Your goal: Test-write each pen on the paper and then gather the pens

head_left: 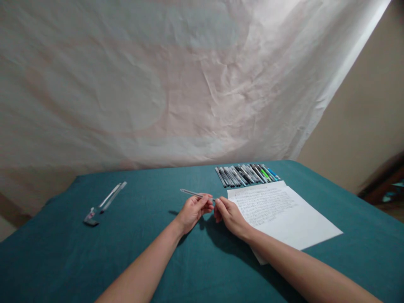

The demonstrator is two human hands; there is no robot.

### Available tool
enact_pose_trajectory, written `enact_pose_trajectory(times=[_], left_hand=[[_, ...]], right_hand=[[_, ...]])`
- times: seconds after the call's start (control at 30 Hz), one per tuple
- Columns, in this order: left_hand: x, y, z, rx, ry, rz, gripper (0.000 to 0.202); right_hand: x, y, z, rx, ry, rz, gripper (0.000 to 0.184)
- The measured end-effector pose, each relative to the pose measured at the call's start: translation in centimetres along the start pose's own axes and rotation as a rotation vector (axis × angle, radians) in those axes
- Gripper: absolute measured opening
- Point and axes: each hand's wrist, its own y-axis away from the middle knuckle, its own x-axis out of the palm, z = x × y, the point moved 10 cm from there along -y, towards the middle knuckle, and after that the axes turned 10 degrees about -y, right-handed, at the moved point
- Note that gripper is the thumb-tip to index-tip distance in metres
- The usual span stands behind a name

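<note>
A slim clear pen point(190, 192) is held above the table between my two hands. My left hand point(195, 210) is closed around its barrel, with one end sticking out to the left. My right hand point(228, 213) pinches the other end, and its fingers hide most of that tip. Just right of my right hand lies a sheet of white paper point(311, 223) with rows of handwriting on its upper part. My right forearm passes over the sheet's lower left edge.
A row of several pens and markers point(244, 175) lies behind the paper. Two pens point(112, 197) and a small clear-and-black object point(91, 218), perhaps an eraser or packet, lie at the left. A teal cloth covers the table point(151, 261); a pale sheet point(176, 84) hangs behind.
</note>
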Motion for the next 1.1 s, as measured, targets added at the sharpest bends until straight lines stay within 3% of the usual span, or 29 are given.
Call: enact_pose_trajectory(times=[0.17, 0.47, 0.8, 0.97, 1.1], left_hand=[[0.4, 0.1, -0.2, -0.002, 0.031, 0.013, 0.025], [0.6, 0.2, -0.3, -0.002, 0.010, 0.032, 0.024], [0.7, 0.2, -0.5, 0.007, -0.012, 0.014, 0.027], [0.0, 0.0, -0.6, 0.019, -0.025, -0.068, 0.031], [0.2, 0.1, -1.0, 0.038, -0.206, -0.092, 0.036]], right_hand=[[0.3, 0.1, 0.0, 0.041, -0.132, 0.008, 0.035], [0.1, 0.2, 0.1, 0.023, -0.049, -0.009, 0.037], [1.7, 0.4, -0.5, 0.193, -0.364, 0.119, 0.039], [1.1, 0.1, 0.7, 0.107, -0.235, 0.088, 0.043], [-1.0, -0.4, 2.4, -0.029, -0.103, -0.045, 0.026]])
